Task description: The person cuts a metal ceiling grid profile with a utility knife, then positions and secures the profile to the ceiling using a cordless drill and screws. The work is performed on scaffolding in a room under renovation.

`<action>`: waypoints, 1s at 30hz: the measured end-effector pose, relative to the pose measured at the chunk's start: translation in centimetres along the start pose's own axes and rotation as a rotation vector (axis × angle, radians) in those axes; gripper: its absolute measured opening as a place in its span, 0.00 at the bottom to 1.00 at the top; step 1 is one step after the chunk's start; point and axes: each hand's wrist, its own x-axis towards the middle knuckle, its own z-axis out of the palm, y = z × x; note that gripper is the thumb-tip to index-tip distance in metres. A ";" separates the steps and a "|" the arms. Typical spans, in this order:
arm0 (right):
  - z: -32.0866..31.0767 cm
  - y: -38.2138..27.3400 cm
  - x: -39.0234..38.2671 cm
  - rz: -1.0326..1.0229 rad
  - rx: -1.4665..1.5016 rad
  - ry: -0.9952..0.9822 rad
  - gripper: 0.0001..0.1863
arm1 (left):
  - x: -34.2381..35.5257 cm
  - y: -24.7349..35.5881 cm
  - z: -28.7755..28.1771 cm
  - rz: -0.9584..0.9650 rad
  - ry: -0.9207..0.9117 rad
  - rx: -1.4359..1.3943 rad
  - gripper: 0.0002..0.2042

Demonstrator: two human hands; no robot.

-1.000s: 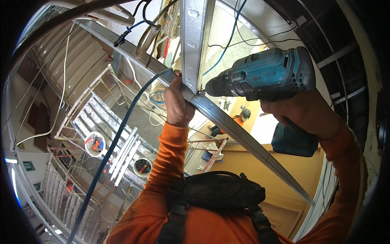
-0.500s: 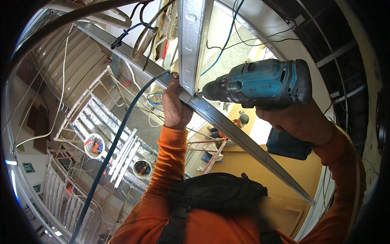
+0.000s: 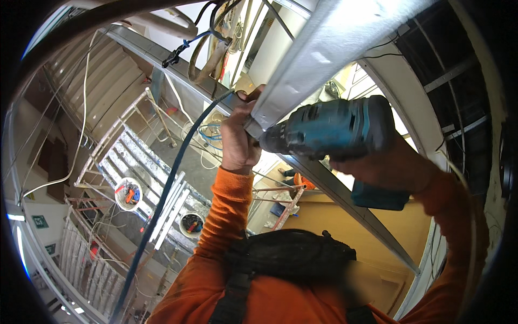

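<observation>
My right hand point(image 3: 372, 167) is wrapped round the grip of a teal and black cordless drill point(image 3: 329, 129). The drill's nose points left at the joint where a wide metal stud point(image 3: 324, 54) meets a long metal track point(image 3: 361, 218); the tip itself is hidden. My left hand point(image 3: 240, 135) is closed round the metal at that joint, just left of the drill's nose. A dark blue cable point(image 3: 172, 175) passes by its fingers and hangs toward the lower left.
Below on the left stands a scaffold platform point(image 3: 121, 156) with a white bucket of tools point(image 3: 128, 194), a second bucket point(image 3: 191, 223) and pale strips point(image 3: 170, 210). Tied wires point(image 3: 175, 54) hang above. A person in orange point(image 3: 303, 181) is partly visible far below.
The stud's upper end has swung right and now leans. The drill has moved left and slightly down, closer to the joint. My left hand has shifted slightly right and its grip has changed.
</observation>
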 end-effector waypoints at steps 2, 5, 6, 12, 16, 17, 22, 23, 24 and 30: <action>0.3 -0.2 -0.4 0.012 0.011 0.015 0.06 | 0.0 0.2 -0.2 -0.004 -0.057 -0.043 0.14; -0.1 -0.7 -2.0 0.093 0.092 0.062 0.07 | -0.4 0.1 -0.6 0.052 -0.112 0.015 0.07; -0.3 -0.9 -2.6 0.127 0.137 0.086 0.07 | -0.4 -0.1 -0.7 0.035 -0.082 -0.052 0.07; 0.7 -1.7 -5.4 0.259 0.393 0.262 0.09 | 0.1 -0.7 -1.2 0.101 -0.117 -0.020 0.08; 2.6 -1.3 -6.0 0.289 0.489 0.301 0.10 | 0.6 -1.1 -1.6 0.189 0.075 0.344 0.11; 3.3 -1.3 -6.2 0.412 0.490 0.303 0.10 | 0.8 -1.6 -1.6 0.280 0.114 0.531 0.12; 5.9 -0.8 -6.7 0.495 0.869 0.393 0.13 | 1.6 -1.4 -2.0 0.112 0.194 0.066 0.15; 6.2 -0.5 -6.6 0.470 0.920 0.392 0.15 | 1.5 -1.4 -2.1 0.117 0.209 0.091 0.15; 6.4 -0.1 -6.6 0.413 0.982 0.383 0.16 | 1.5 -1.5 -2.2 0.121 0.212 0.088 0.15; 8.2 1.5 -6.3 0.316 1.125 0.452 0.22 | 1.4 -1.3 -1.9 0.107 0.156 0.069 0.16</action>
